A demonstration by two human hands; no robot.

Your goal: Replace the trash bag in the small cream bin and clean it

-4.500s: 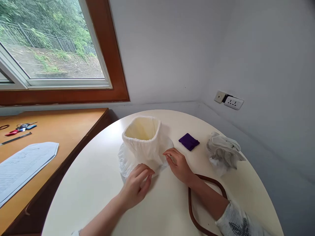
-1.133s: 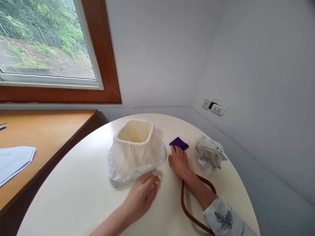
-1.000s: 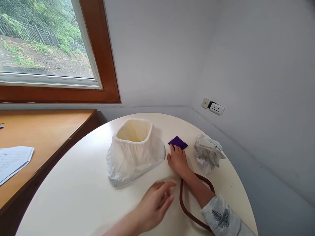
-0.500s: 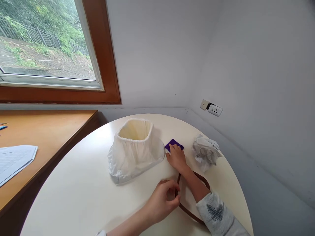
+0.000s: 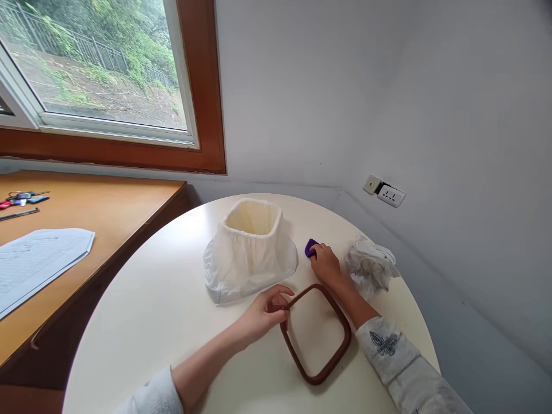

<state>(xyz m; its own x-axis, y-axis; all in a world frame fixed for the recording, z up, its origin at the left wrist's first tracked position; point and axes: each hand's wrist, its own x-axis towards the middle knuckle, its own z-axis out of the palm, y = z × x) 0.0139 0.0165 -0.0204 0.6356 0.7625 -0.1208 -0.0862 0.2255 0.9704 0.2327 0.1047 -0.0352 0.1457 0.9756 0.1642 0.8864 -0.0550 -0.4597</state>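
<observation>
My left hand (image 5: 264, 315) has its thumb and fingers closed around the left corner of a brown, rounded-square ring frame (image 5: 345, 339), which is slightly tilted over the table. My right hand (image 5: 326, 265) is beyond the frame, with its fingers closed on a small piece of purple cloth (image 5: 310, 247) near the tabletop. A white plastic bag (image 5: 248, 264) covers a square bin with an open top, and the bag's edge spreads out around its base. Right of my right hand lies a crumpled white plastic bag (image 5: 371, 264).
Everything stands on a round white table (image 5: 150, 322). To the left, a wooden desk (image 5: 121, 207) holds papers (image 5: 43, 259) and several small items (image 5: 23, 198). A wall socket (image 5: 391, 195) is at the right, and a window (image 5: 112, 75) is at the upper left.
My left hand has closed on the ring frame and shifted it left, away from under my right forearm. The purple cloth, spread flatter before, is now bunched at my right fingers. The view has turned left.
</observation>
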